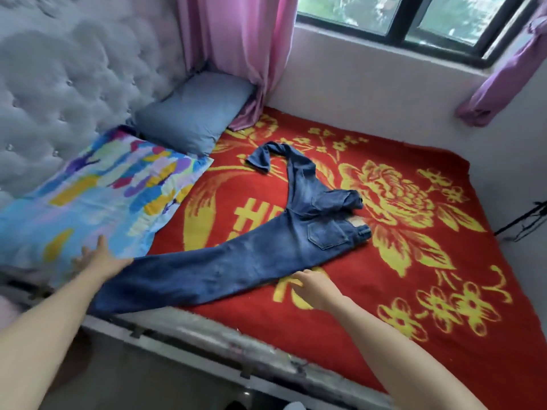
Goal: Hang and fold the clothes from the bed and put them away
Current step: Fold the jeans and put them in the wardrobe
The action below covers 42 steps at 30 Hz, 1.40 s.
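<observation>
A pair of blue jeans [266, 238] lies spread on the red and yellow flowered blanket [414, 261], back pockets up. One leg runs toward the near left edge of the bed, the other bends away toward the pillows. My left hand [94, 258] reaches out with straight fingers over the colourful pillow, beside the near leg's end. My right hand [310, 287] rests flat with relaxed fingers on the blanket at the lower edge of the near leg, touching the denim.
A colourful pillow [88, 196] and a blue pillow [192, 113] lie against the tufted grey headboard [59, 84]. Pink curtains [236, 48] hang by the window [414, 19]. The bed frame's edge [207, 344] runs along the near side.
</observation>
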Available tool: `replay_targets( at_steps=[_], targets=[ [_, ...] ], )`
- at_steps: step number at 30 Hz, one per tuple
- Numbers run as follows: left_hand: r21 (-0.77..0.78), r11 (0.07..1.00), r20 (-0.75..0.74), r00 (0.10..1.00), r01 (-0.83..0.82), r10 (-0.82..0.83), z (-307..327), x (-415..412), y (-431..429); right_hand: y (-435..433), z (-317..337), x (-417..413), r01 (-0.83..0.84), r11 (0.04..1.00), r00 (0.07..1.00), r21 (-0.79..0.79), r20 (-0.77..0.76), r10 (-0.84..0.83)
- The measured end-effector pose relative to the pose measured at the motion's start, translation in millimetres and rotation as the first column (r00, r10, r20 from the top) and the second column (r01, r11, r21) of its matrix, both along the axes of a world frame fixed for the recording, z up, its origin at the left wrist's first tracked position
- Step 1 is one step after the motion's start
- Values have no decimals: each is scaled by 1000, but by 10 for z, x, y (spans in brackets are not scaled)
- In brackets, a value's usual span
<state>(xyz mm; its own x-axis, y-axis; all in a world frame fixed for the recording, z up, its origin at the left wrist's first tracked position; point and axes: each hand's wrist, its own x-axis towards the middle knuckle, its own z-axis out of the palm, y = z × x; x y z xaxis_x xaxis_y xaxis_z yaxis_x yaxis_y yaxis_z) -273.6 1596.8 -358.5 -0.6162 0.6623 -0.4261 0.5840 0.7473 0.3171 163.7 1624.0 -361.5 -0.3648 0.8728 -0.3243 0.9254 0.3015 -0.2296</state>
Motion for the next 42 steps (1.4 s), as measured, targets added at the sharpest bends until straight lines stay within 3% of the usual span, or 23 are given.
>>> replay_targets(
  at_steps=[2,5,12,18,22,25,30,34,36,39,42],
  targets=[
    [-49,993,-9,995,103,-103,-114,421,87,47,-38,60,0,1000,999,-13,48,1],
    [-40,973,108,969,227,-222,-186,1112,198,167,-40,214,3,1000,998,-23,70,-1],
    [-87,915,204,906,395,-372,-402,2453,658,736,-217,1051,181,981,980,-66,93,-175],
    [-66,902,238,884,427,-402,-629,3358,1415,1584,-602,1965,442,884,897,-152,59,-438],
    [31,916,279,876,401,-393,-809,3836,1926,2238,-937,2485,576,782,811,-239,41,-584],
    [79,917,286,873,390,-396,-1057,4081,2201,2660,-1212,2703,628,730,758,-268,2,-652],
    [31,935,285,893,354,-348,-1483,4157,2317,3164,-1716,2793,651,675,669,-348,-157,-726],
    [-49,927,262,900,372,-348,-1706,4153,2312,3434,-2116,2881,680,614,516,-402,-333,-789],
    [-61,922,243,901,383,-359,-1748,4138,2328,3504,-2158,2874,693,540,433,-477,-324,-841],
    [-50,925,232,905,378,-357,-1781,4144,2385,3547,-2254,2931,674,489,455,-554,-210,-865],
    [-64,923,256,900,380,-353,-1769,4219,2362,3534,-2372,3066,725,516,498,-457,-171,-850]
  ],
)
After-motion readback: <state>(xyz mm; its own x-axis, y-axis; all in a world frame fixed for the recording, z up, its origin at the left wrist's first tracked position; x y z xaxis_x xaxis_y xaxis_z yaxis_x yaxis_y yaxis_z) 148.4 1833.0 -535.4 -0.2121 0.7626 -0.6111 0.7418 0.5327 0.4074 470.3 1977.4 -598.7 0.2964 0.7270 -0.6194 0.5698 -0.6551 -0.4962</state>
